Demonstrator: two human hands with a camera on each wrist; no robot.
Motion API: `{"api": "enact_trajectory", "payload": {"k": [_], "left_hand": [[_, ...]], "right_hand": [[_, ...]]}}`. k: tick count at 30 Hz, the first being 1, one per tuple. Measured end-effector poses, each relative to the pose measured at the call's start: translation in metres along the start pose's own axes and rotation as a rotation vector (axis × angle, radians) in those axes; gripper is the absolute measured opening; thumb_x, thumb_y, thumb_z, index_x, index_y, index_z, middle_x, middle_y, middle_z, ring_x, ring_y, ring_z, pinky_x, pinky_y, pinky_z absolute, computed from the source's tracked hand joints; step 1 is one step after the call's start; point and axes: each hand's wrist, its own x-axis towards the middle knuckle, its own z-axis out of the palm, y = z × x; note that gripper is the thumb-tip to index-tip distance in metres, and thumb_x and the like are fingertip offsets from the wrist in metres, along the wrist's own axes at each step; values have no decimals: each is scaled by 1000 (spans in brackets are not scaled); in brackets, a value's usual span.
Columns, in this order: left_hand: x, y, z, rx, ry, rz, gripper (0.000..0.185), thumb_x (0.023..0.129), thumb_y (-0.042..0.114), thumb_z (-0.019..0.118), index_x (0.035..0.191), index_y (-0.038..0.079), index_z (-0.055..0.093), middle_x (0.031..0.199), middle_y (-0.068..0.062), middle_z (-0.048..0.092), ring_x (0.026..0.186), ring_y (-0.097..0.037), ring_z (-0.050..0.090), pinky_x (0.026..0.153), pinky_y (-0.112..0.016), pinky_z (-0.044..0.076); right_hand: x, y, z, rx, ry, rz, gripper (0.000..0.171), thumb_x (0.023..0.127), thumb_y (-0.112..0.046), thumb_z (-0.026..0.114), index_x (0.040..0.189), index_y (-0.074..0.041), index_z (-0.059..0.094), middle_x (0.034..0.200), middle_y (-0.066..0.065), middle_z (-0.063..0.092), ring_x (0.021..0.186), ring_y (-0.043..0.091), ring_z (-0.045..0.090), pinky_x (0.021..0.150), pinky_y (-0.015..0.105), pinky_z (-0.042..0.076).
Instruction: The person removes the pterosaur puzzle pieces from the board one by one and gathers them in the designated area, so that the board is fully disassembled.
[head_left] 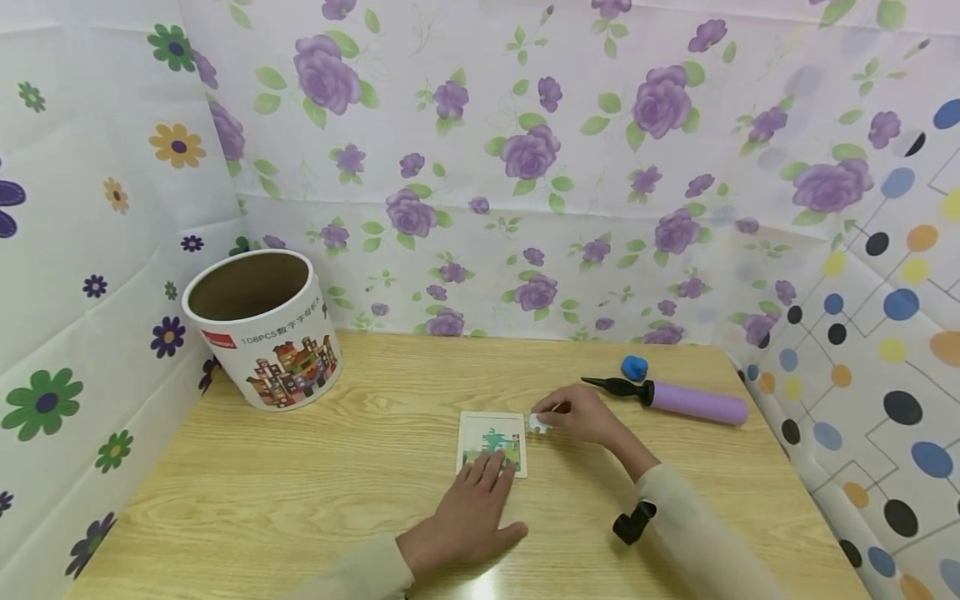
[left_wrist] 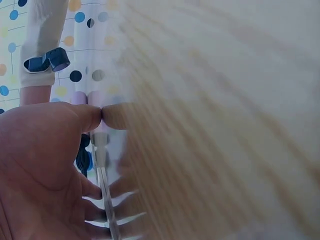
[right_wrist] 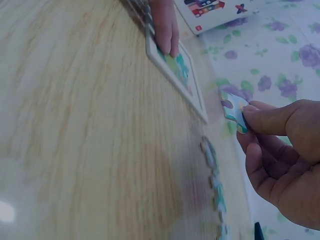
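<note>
the right hand (head_left: pixel 581 414) pinches a probably light, stiff puzzle piece (right_wrist: pixel 231 108) sensibly by its edge; the left hand (head_left: pixel 474 512) rests, fingers outstretched.

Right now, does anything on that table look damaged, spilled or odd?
No damage or spill stands out. The bucket stands upright. The puzzle has unfilled areas, but that seems ordinary: the right fingers hold a loose piece while the left fingers touch the puzzle.
</note>
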Motion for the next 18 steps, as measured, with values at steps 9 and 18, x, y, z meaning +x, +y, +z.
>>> {"api": "enact_trajectory", "payload": {"k": [9, 18], "left_hand": [[0, -1, 3, 35, 12, 1, 85, 101, 63, 45, 161, 5, 30, 168, -18, 22, 155, -37, 22, 120, -53, 29], [0, -2, 2, 56, 20, 4, 85, 101, 65, 45, 160, 5, 32, 167, -17, 24, 154, -36, 24, 119, -52, 31]], "right_hand": [[-17, 16, -1, -12, 13, 42, 13, 94, -16, 75, 104, -21, 82, 101, -3, 76, 79, 8, 64, 68, 28, 54], [-17, 15, 7, -34, -33, 14, 13, 93, -15, 76, 104, -20, 83, 97, -7, 75, 78, 5, 62, 67, 26, 52]]}}
